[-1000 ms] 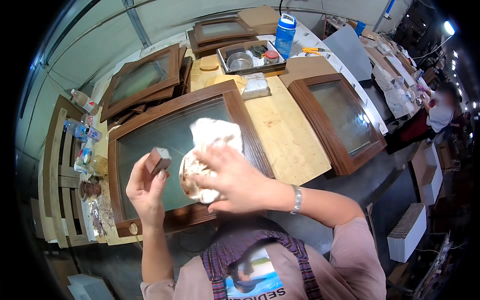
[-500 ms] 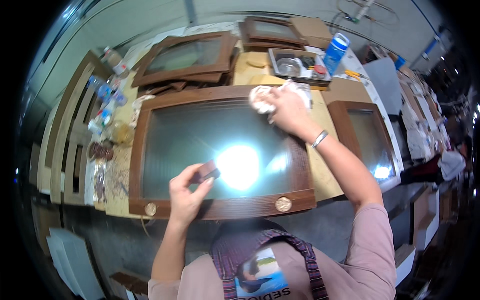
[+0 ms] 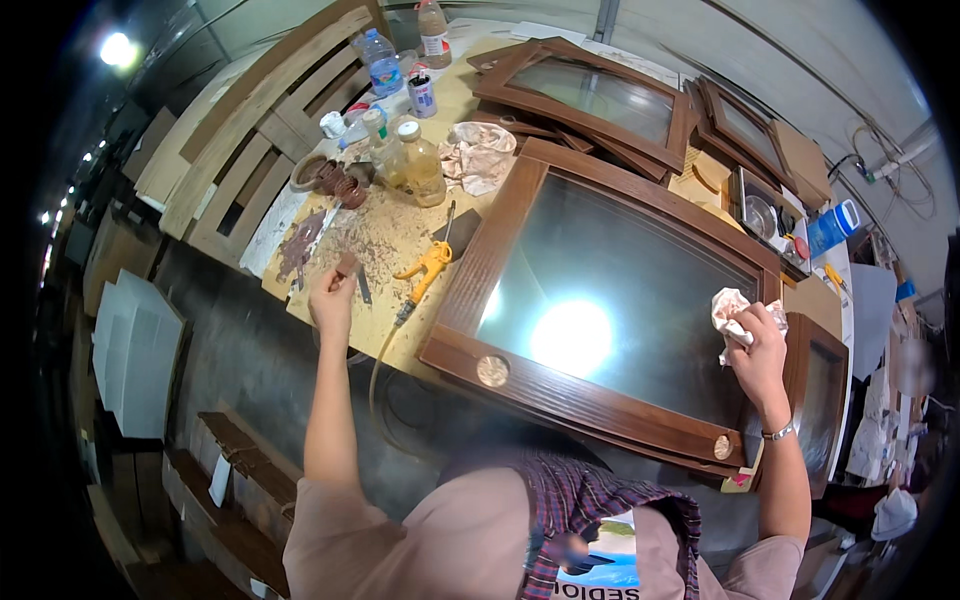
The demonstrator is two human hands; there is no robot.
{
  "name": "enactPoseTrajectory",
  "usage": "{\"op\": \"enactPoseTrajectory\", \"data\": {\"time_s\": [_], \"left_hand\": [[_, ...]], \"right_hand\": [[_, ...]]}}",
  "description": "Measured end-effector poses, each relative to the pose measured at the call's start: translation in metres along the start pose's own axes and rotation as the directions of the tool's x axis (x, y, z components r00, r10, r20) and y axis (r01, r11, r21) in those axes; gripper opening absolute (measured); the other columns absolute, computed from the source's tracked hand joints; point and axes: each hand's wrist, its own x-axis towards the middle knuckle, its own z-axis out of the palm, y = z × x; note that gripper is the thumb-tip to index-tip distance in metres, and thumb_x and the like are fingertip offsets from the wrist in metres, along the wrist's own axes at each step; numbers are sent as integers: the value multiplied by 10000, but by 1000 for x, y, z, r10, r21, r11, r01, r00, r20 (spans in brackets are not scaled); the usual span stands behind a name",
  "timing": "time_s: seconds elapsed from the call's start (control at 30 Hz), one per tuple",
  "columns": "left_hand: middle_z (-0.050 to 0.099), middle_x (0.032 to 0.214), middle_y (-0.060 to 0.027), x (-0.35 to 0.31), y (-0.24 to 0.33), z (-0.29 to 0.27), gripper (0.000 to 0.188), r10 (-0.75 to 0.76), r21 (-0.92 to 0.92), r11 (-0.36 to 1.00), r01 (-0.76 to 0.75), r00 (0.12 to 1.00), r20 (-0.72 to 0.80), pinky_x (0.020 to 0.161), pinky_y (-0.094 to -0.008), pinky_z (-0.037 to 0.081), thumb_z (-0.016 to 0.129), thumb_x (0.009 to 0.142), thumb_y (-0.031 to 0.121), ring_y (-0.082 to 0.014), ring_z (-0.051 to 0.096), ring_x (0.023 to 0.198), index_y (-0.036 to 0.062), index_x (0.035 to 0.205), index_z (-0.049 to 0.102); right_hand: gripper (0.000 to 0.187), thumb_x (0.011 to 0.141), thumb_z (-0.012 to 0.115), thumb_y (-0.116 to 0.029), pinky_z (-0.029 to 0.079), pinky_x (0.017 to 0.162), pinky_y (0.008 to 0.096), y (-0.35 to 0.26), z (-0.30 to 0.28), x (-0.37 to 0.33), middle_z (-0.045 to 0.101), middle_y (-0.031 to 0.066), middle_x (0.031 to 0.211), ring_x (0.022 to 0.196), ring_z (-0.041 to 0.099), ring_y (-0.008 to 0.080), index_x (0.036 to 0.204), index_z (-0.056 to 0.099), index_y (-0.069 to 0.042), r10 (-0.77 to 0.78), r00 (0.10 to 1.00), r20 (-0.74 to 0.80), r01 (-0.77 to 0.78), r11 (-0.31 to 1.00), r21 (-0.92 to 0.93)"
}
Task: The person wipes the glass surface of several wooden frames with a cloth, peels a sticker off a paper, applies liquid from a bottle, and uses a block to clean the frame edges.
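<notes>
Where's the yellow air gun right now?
In the head view, left of centre: the air gun lies on the table, between the left hand and the nearest glass door.

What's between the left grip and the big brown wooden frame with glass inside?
The head view shows a thin dark-grey strip and a yellow pistol-shaped air gun between the left grip and the brown wooden frame.

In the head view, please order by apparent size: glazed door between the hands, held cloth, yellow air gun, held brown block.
Largest: glazed door
Middle: held cloth and yellow air gun, too similar to rank
Smallest: held brown block
</notes>
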Motion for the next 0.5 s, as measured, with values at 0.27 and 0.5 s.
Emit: {"op": "enactPoseTrajectory", "data": {"time_s": [0.27,0.5], "left_hand": [[653,802,-33,65,-62,74,298,90,282,951,-128,985,144,705,-295,489,742,828,93,-133,586,719,0,1111,721],[698,1004,-145,91,-52,84,345,25,301,949,-97,972,234,828,-360,508,763,835,117,-256,654,914,-12,1151,708]], "right_hand": [[206,757,686,-48,510,769,429,-33,8,-8,603,105,944,909,628,340,963,682,-62,126,991,-36,-130,982,-134],[274,722,699,-46,527,772,424,-48,16,-18,599,84,967,919,617,321,993,678,-84,182,976,-116,-203,957,-207]]}}
